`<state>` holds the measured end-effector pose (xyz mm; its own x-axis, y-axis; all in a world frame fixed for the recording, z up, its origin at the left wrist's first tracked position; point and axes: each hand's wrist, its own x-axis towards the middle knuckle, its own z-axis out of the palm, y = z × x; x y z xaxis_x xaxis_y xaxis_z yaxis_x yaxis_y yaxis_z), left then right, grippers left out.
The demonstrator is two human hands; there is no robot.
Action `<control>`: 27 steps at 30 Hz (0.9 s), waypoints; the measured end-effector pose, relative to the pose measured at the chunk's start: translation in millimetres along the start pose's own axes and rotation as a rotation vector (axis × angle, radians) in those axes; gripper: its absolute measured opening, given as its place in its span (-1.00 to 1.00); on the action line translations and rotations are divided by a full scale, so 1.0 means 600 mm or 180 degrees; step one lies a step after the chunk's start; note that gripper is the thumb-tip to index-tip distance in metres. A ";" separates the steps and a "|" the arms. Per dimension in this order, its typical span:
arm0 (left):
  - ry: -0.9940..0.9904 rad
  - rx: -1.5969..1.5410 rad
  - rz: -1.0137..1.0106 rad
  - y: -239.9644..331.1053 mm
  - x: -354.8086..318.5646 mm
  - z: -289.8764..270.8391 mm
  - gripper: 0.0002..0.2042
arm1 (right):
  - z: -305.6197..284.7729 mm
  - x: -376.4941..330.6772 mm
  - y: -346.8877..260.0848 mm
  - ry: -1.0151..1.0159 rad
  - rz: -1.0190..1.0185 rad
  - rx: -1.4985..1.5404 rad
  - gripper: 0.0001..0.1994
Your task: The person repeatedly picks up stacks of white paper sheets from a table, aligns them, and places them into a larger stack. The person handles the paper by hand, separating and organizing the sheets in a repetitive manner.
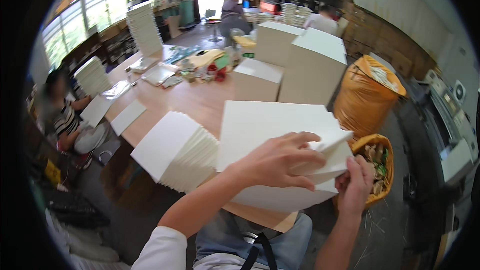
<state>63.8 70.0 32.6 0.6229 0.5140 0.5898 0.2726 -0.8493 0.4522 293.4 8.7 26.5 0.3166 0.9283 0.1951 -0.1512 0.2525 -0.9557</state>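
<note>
A large stack of white paper sheets [260, 125] lies on the wooden table [195, 100] right in front of me. My left hand [277, 162] presses flat on the stack near its right corner, fingers spread over the lifted sheets. My right hand [356, 185] pinches the corner of the top sheets [332, 142], which curl upward between both hands. A second, fanned stack of white sheets [172, 150] rests at the table's near left corner, apart from both hands.
Tall white paper blocks [312, 65] stand behind the stack. An orange sack [362, 95] and an orange bin of scraps [377, 162] sit to the right. A seated person [65, 115] works at the left; other people stand far back. A grey machine [450, 125] is at the right.
</note>
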 end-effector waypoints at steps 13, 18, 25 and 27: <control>-0.0309 -0.0259 -0.0253 0.007 0.019 -0.004 -0.59 | -0.039 0.001 -0.011 -0.0544 -0.0061 -0.0147 -0.58; -0.0005 0.0038 -0.0199 0.019 0.016 0.003 -0.61 | -0.010 0.005 0.011 -0.0243 -0.1609 -0.1961 -0.55; -0.0221 0.0039 -0.0132 0.025 0.014 -0.001 -0.58 | -0.015 0.003 -0.008 -0.0317 0.0163 0.0190 -0.59; -0.0153 -0.0025 -0.0156 0.016 0.011 0.002 -0.52 | -0.015 0.004 -0.008 -0.0371 0.0156 0.0167 -0.59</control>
<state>71.6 64.8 39.9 0.6436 0.5482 0.5341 0.2980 -0.8222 0.4849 303.2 7.0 29.7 0.1973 0.9645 0.1756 -0.2136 0.2172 -0.9525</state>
